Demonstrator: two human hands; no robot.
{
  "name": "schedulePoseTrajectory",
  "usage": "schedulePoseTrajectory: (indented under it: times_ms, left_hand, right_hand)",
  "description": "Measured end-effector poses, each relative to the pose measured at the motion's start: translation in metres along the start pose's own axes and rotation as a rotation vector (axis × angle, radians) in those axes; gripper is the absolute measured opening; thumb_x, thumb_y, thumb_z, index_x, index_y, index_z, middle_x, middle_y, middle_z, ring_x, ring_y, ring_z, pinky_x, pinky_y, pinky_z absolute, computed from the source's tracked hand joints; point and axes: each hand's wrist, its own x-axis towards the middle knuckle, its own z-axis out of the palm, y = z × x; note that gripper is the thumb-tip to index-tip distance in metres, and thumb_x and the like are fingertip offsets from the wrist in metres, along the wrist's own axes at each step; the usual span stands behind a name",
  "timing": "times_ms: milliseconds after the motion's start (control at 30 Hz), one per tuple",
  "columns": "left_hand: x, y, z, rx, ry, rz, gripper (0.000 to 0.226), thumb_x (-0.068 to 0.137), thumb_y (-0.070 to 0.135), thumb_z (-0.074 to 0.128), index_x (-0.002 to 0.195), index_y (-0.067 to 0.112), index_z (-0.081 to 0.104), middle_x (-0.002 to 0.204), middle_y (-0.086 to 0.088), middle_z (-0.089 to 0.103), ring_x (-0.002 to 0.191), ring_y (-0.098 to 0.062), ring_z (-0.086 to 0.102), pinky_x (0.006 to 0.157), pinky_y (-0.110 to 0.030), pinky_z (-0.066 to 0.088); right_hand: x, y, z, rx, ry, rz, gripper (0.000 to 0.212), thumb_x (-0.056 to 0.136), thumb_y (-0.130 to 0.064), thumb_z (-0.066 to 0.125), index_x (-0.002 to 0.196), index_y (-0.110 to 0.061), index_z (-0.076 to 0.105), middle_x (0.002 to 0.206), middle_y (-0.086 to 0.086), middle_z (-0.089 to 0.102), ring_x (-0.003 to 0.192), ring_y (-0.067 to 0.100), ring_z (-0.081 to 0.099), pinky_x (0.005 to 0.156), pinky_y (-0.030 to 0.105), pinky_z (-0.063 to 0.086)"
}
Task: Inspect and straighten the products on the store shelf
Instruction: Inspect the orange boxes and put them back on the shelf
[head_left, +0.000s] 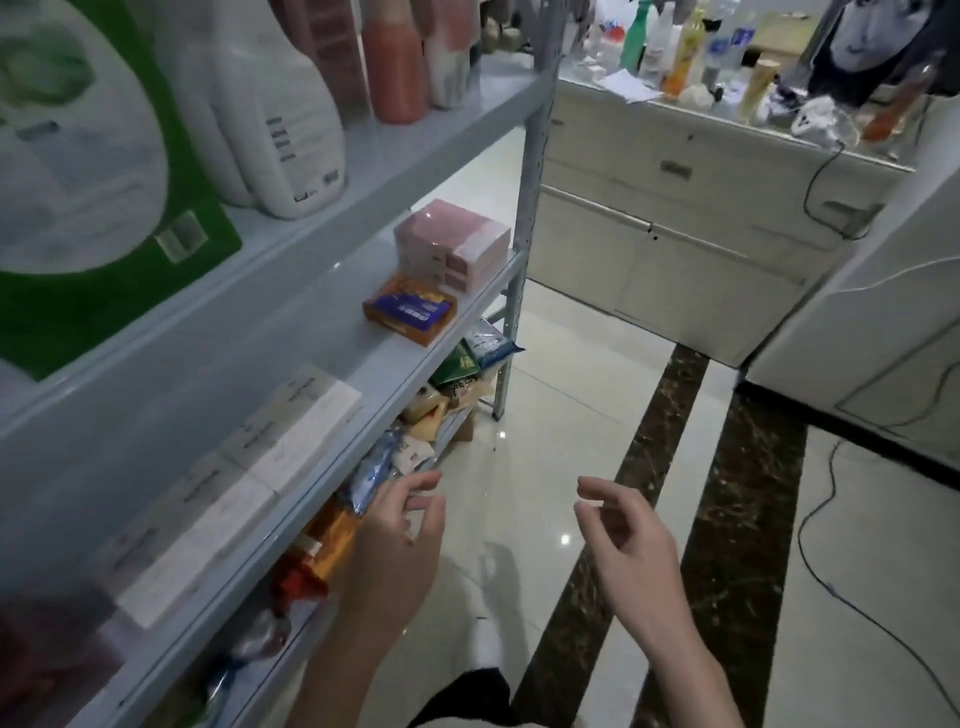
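"Orange packet (332, 540) down on the lower shelf (291, 639), is the left hand (400, 540) holding it?"

"No. That hand hangs just in front of the packet with its fingers loosely curled and nothing in them. I cannot tell whether a fingertip touches the wrapper."

"And the right hand (628, 540)?"

"Out over the pale floor tiles (545, 415), well apart from the shelving, fingers bent and relaxed, holding nothing."

"What else lies on that lower shelf?"

"A red packet (298, 579) nearer the camera, a blue-and-white bag (371, 475) just past the left hand, then a jumble of yellow, green and blue packs (457, 384) toward the far post, some jutting over the edge."

"One level up?"

"A row of flat white boxes (249, 483) lying end to end along the front lip of the middle shelf (358, 384). Further along sits an orange-and-purple box (410, 309), turned at an angle to the edge, and beyond it a stack of pink boxes (449, 244) by the upright."

"And the top shelf?"

"A big green-and-white pack (78, 171) leans close to the camera, white bottles (291, 114) stand beside it, and reddish bottles (395, 73) further back. Their labels are too blurred to read."

"Behind all that?"

"A cream counter (675, 171) crowded with bottles, and a dark cable trailing down its front."
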Motion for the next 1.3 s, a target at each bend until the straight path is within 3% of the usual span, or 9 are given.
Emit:
schedulePoseTrajectory:
  times_ms: [100, 233, 400, 600, 700, 867, 1000, 1167, 1300]
  left_hand:
    - [0.052, 0.015, 0.011, 0.006, -0.008, -0.004, 0.023, 0.103, 0.032, 0.053, 0.124, 0.032, 0.062, 0.113, 0.016, 0.061, 0.103, -0.001, 0.061, 0.079, -0.022, 0.052]
    - [0.103, 0.030, 0.026, -0.052, 0.000, -0.056, 0.016, 0.102, 0.033, 0.056, 0.108, 0.047, 0.060, 0.117, 0.015, 0.064, 0.108, -0.002, 0.061, 0.086, -0.032, 0.057]
    - [0.158, 0.052, 0.056, -0.100, 0.064, -0.126, 0.019, 0.103, 0.030, 0.055, 0.120, 0.032, 0.062, 0.117, 0.011, 0.065, 0.109, -0.008, 0.063, 0.091, -0.039, 0.059]
    - [0.221, 0.082, 0.106, -0.101, 0.203, -0.224, 0.015, 0.104, 0.030, 0.055, 0.116, 0.039, 0.058, 0.114, 0.019, 0.061, 0.105, 0.003, 0.059, 0.074, -0.013, 0.049]
    - [0.248, 0.097, 0.129, -0.132, 0.354, -0.260, 0.025, 0.101, 0.020, 0.061, 0.106, 0.045, 0.058, 0.114, 0.014, 0.062, 0.104, 0.001, 0.060, 0.078, -0.012, 0.044]
    - [0.266, 0.116, 0.149, -0.134, 0.486, -0.342, 0.020, 0.102, 0.026, 0.058, 0.118, 0.039, 0.059, 0.111, 0.026, 0.060, 0.098, 0.016, 0.055, 0.078, -0.009, 0.044]
    - [0.270, 0.105, 0.146, -0.142, 0.624, -0.395, 0.020, 0.102, 0.029, 0.058, 0.121, 0.035, 0.061, 0.118, 0.019, 0.061, 0.101, 0.014, 0.056, 0.078, -0.009, 0.047]
    - [0.272, 0.079, 0.126, -0.177, 0.722, -0.420, 0.022, 0.103, 0.027, 0.056, 0.124, 0.032, 0.061, 0.123, 0.010, 0.062, 0.103, 0.002, 0.062, 0.090, -0.035, 0.059]
    - [0.277, 0.065, 0.116, -0.164, 0.755, -0.426, 0.025, 0.103, 0.024, 0.056, 0.128, 0.027, 0.060, 0.126, 0.008, 0.059, 0.104, 0.001, 0.059, 0.089, -0.035, 0.059]
  right_hand:
    - [0.059, -0.017, 0.004, -0.024, -0.035, -0.041, 0.019, 0.099, -0.029, 0.065, 0.117, -0.035, 0.068, 0.117, -0.021, 0.065, 0.100, -0.007, 0.061, 0.080, 0.018, 0.052]
    - [0.125, -0.028, 0.012, -0.017, -0.088, -0.087, 0.021, 0.099, -0.025, 0.066, 0.118, -0.034, 0.068, 0.120, -0.021, 0.064, 0.101, -0.008, 0.062, 0.075, 0.011, 0.050]
    - [0.205, -0.026, 0.016, -0.034, -0.159, -0.177, 0.026, 0.097, -0.018, 0.069, 0.117, -0.034, 0.064, 0.118, -0.015, 0.066, 0.099, -0.007, 0.063, 0.077, 0.012, 0.052]
    - [0.315, -0.023, 0.005, -0.017, -0.310, -0.244, 0.023, 0.098, -0.018, 0.068, 0.116, -0.033, 0.067, 0.115, -0.017, 0.067, 0.096, -0.006, 0.063, 0.073, 0.009, 0.050]
    - [0.366, -0.028, -0.004, -0.021, -0.396, -0.289, 0.022, 0.099, -0.020, 0.067, 0.115, -0.035, 0.065, 0.112, -0.017, 0.066, 0.096, -0.006, 0.062, 0.074, 0.010, 0.049]
    - [0.422, -0.042, 0.006, -0.040, -0.565, -0.358, 0.031, 0.099, -0.017, 0.065, 0.108, -0.046, 0.059, 0.110, -0.017, 0.065, 0.096, -0.006, 0.063, 0.075, 0.009, 0.049]
    - [0.440, -0.052, 0.034, -0.039, -0.716, -0.373, 0.026, 0.099, -0.016, 0.066, 0.113, -0.039, 0.063, 0.111, -0.012, 0.066, 0.096, -0.008, 0.063, 0.074, 0.008, 0.051]
    - [0.444, -0.066, 0.082, -0.065, -0.805, -0.460, 0.026, 0.101, -0.015, 0.064, 0.116, -0.036, 0.061, 0.114, -0.010, 0.066, 0.098, -0.005, 0.065, 0.075, 0.008, 0.052]
    - [0.442, -0.075, 0.105, -0.096, -0.840, -0.458, 0.026, 0.101, -0.014, 0.063, 0.115, -0.036, 0.060, 0.115, -0.009, 0.063, 0.099, -0.002, 0.063, 0.079, 0.015, 0.052]
